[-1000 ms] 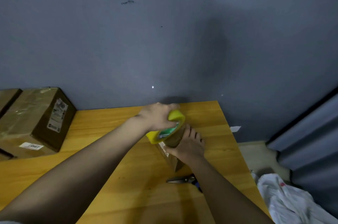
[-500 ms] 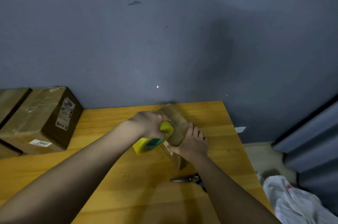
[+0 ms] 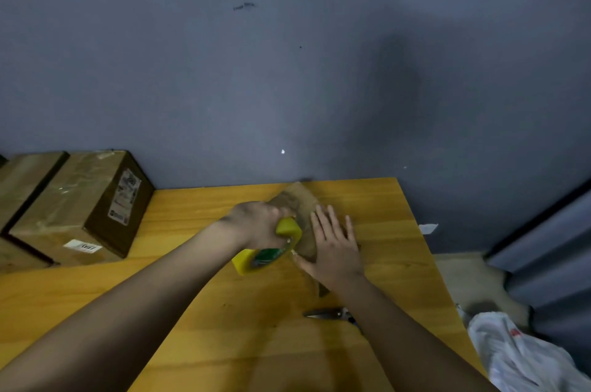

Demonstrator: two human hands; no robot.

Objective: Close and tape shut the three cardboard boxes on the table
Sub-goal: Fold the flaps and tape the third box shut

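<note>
Roll (image 3: pixel 267 252) now sits lower-left of box (image 3: pixel 302 209), gripped by L hand (image 3: pixel 257 223); R hand (image 3: pixel 335 246) lies flat on box top, fingers straight. Tape strip drawn across; cut w/ scissors (image 3: pixel 329 315) prob. next.

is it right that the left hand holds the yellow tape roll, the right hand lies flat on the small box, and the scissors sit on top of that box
Not quite. In the head view the scissors lie on the table, nearer the person than the small box. The rest holds: the left hand grips the yellow tape roll and the right hand lies flat on the box.
</note>
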